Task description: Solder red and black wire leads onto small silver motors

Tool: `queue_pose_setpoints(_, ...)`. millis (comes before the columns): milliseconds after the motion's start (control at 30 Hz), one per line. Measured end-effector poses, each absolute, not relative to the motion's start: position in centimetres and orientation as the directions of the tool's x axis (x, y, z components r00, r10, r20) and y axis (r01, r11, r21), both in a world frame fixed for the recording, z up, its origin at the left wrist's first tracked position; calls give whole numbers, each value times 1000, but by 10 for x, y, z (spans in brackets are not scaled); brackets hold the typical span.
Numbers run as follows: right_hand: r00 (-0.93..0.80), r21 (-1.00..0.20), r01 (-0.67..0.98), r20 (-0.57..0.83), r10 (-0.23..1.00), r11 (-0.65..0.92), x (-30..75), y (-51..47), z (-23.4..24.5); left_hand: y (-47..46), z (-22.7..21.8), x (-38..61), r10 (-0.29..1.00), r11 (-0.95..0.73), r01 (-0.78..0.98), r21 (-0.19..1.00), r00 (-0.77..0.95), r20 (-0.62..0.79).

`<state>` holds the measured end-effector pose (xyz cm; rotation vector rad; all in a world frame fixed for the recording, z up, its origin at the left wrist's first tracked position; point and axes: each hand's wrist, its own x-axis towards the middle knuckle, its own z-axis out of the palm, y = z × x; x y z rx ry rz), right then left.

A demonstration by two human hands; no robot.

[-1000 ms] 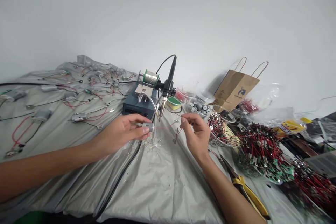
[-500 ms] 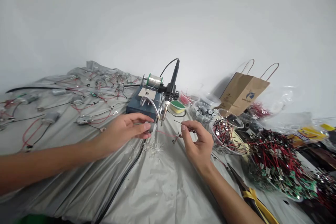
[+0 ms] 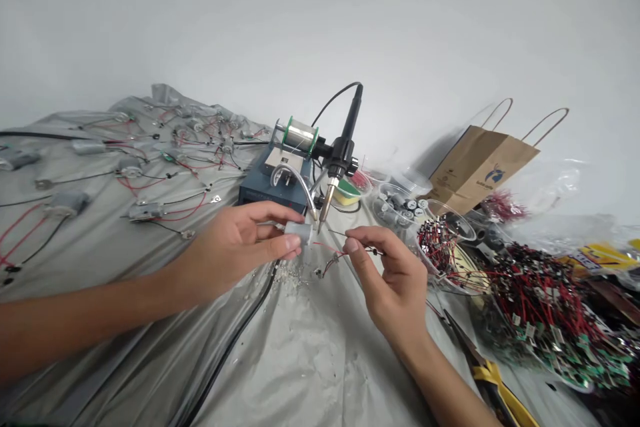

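Note:
Between the thumb and fingers of my left hand [image 3: 250, 240] is a small grey motor [image 3: 299, 235], held just below the soldering iron's tip. A red wire [image 3: 327, 246] runs from the motor's end toward my right hand [image 3: 387, 267]. My right hand pinches a thin black wire [image 3: 336, 232], its free end pointing left at the tip. A small metal part on a short lead dangles below these fingers. The soldering iron [image 3: 343, 153] is clamped tip-down on a blue solder station [image 3: 260, 180], beside a thin feed tube [image 3: 295, 177] and a solder spool [image 3: 300, 135].
Wired motors [image 3: 67, 203] lie across the grey sheet at left. On the right are a tub of motors [image 3: 400, 205], a heap of red and black wires with green boards [image 3: 545, 320], yellow-handled pliers [image 3: 493, 380] and a paper bag [image 3: 480, 163]. A black cable [image 3: 235, 340] crosses the front.
The view has shifted slightly. My left hand has brought the motor closer under the iron's tip, and the black wire in my right hand is now nearer to the tip and motor.

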<state>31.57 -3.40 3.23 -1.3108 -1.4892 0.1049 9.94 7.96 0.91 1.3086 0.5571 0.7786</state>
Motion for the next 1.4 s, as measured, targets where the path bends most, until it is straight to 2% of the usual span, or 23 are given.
queue_pose_setpoints(367, 169, -601, 693, 672, 721, 398, 311, -36, 31, 80, 3, 101, 771, 52, -145, 988, 634, 52)
queue_pose_setpoints(1400, 248, -665, 655, 637, 730, 359, 297, -32, 30, 80, 11, 100, 780, 24, -159, 987, 620, 81)
